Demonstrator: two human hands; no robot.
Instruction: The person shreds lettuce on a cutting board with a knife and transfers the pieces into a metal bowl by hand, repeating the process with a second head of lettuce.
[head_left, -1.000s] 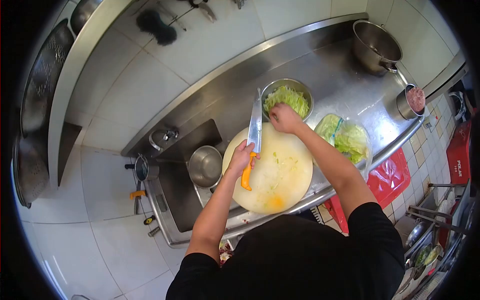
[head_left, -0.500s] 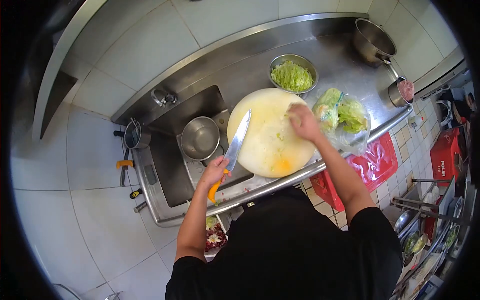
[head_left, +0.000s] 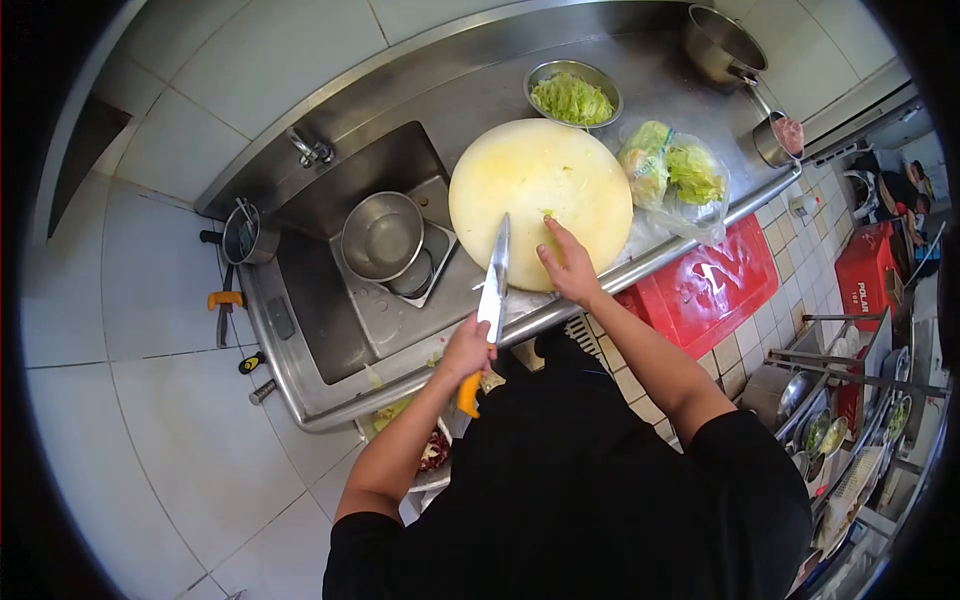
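Observation:
My left hand [head_left: 467,350] is wrapped round the knife [head_left: 494,290], near where the blade meets its orange handle. The blade points away from me, its tip over the near left part of the round, pale cutting board [head_left: 520,180]. At the board's near right edge is my right hand [head_left: 568,265], its fingers apart and holding nothing. A small green scrap lies by its fingertips. Behind the board stands a metal bowl of shredded lettuce [head_left: 573,97]. Right of the board are a bag of greens [head_left: 646,160] and lettuce in an open clear bag [head_left: 695,180].
A metal bowl [head_left: 384,238] sits in the sink [head_left: 320,320] at the left, below a faucet [head_left: 310,150]. A large pot [head_left: 722,50] and a small pot with pink contents [head_left: 778,140] stand far right. Below the counter's right edge is a red lid [head_left: 715,290].
My right hand has moved from the far right part of the board to its near edge. The knife is nearer to me and more upright in view. Fewer scraps lie on the board.

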